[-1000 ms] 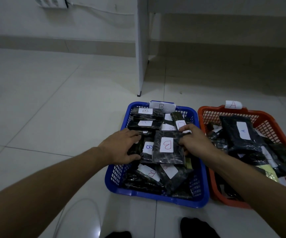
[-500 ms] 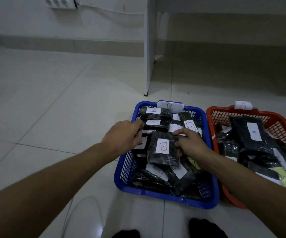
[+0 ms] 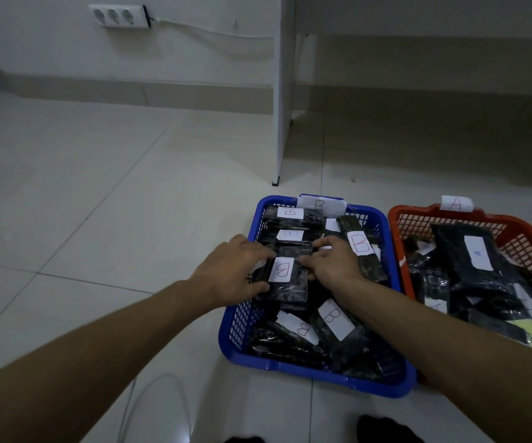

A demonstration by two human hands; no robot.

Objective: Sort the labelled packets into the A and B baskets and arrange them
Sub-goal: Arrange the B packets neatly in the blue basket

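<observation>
A white three-socket power strip (image 3: 119, 16) is fixed to the wall at 11 o'clock, above a pale tiled floor (image 3: 98, 203). At centre, the person's left hand (image 3: 231, 274) curls its fingers round the left edge of a black plastic packet with a white "B" label (image 3: 285, 279), while the right hand (image 3: 333, 263) grips the same packet's right edge. The packet lies atop other black B-labelled packets inside a blue perforated plastic basket tagged "B" (image 3: 398, 383), at 5 o'clock of a white furniture leg (image 3: 282, 91). Touching it at 3 o'clock stands an orange perforated plastic basket tagged "A" (image 3: 402, 225), filled with black packets, one long packet bearing a white "A" label (image 3: 469, 254).
</observation>
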